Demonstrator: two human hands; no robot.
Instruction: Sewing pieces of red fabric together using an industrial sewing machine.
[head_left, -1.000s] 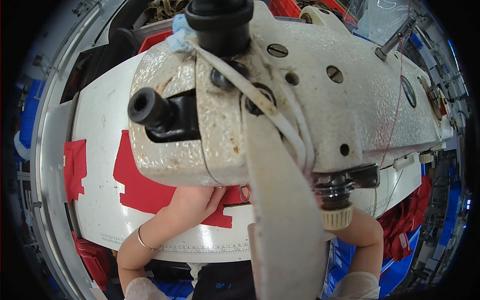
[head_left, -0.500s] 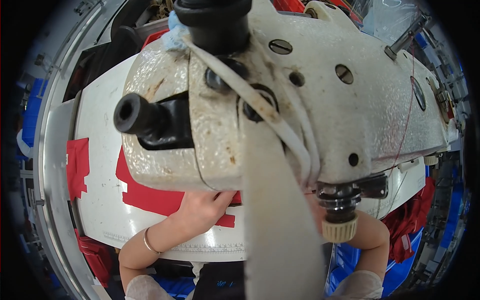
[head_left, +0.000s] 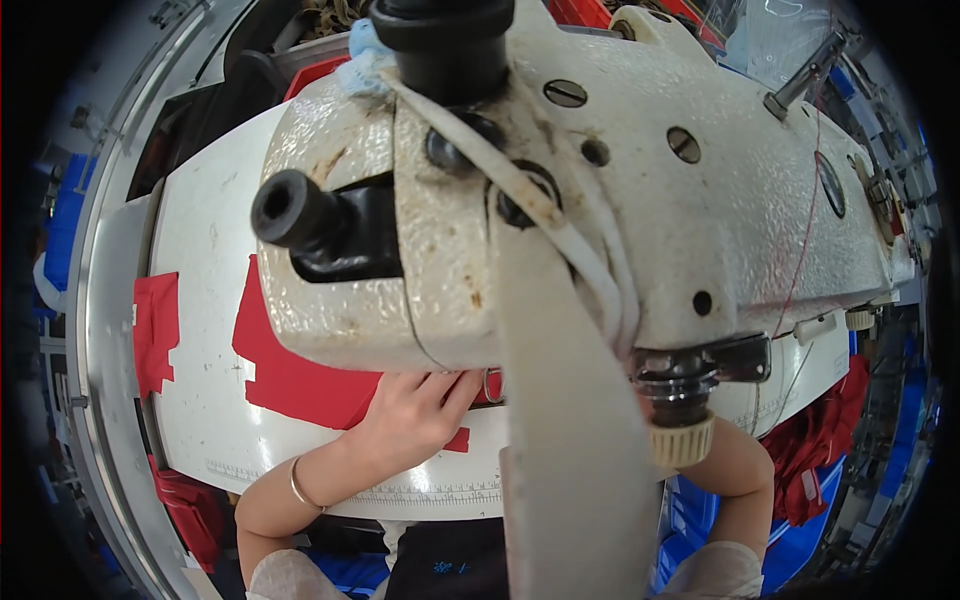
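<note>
The cream head of a sewing machine [head_left: 640, 200] fills the upper middle and covers the sewing spot. At its lower edge, my left hand [head_left: 410, 420] is closed, fingers bent together against red fabric [head_left: 310, 385]; the fingertips are partly under the head, so what they pinch is hidden. A small curved metal piece [head_left: 492, 385] sits by these fingertips. More of the red fabric shows below the hand. My right forearm [head_left: 730, 465] reaches in from the right, but a blurred pale strap [head_left: 570, 440] and the ribbed cream knob [head_left: 682, 440] hide that hand.
A separate red cloth piece [head_left: 155, 330] lies at the white table's left edge. Red cloth [head_left: 195, 515] hangs below it, and a red heap [head_left: 820, 440] rests by a blue bin [head_left: 795, 545] at right. A metal rail [head_left: 95, 380] borders the left.
The machine head has shifted slightly right and up in the picture. My left hand has moved a little right, its fingers now reaching further; the curved metal piece shows beside them.
</note>
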